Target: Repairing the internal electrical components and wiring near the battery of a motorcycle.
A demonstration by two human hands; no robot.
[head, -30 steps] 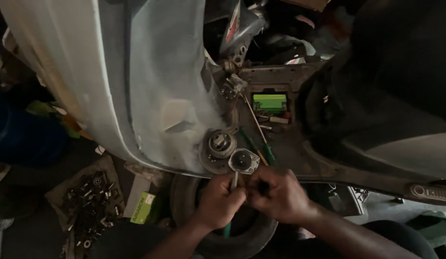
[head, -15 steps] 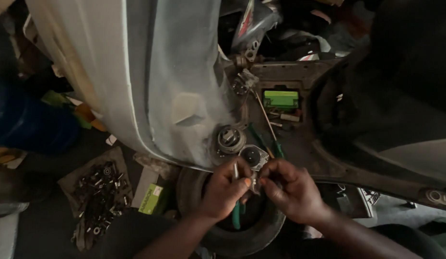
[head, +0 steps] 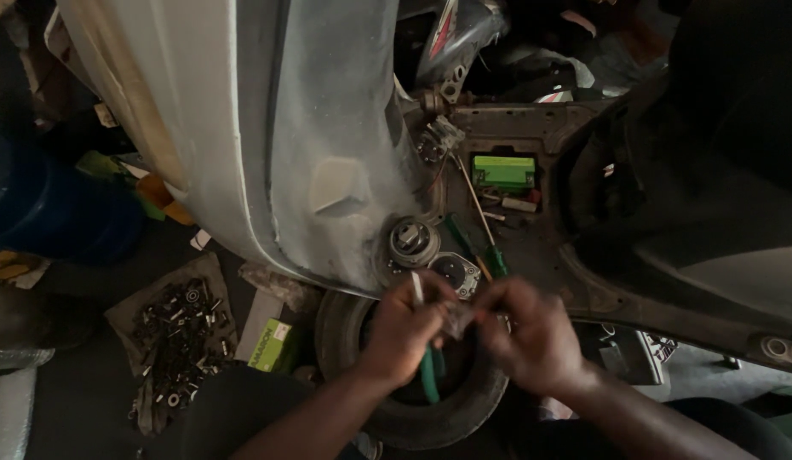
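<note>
My left hand (head: 403, 330) is closed around green-handled pliers (head: 428, 376), whose metal tip sticks up past my fingers. My right hand (head: 532, 336) pinches a small grey part (head: 458, 319) held between both hands. The hands hover over a small tyre (head: 404, 409), just below two round metal fittings (head: 413, 243) on a scooter's floor frame (head: 532, 247). A green-handled screwdriver (head: 477, 247) lies on the frame beside the fittings.
A large dusty white body panel (head: 268, 128) rises at upper left. A green battery (head: 503, 170) sits in the frame's well. On the left floor lie a cloth with several nuts and bolts (head: 179, 328) and a small green-and-white box (head: 270, 341). A dark seat (head: 720, 153) fills the right.
The view has drifted left and down, so the scooter parts sit further right. My hands have come closer together around the small part, with the pliers still in the left hand.
</note>
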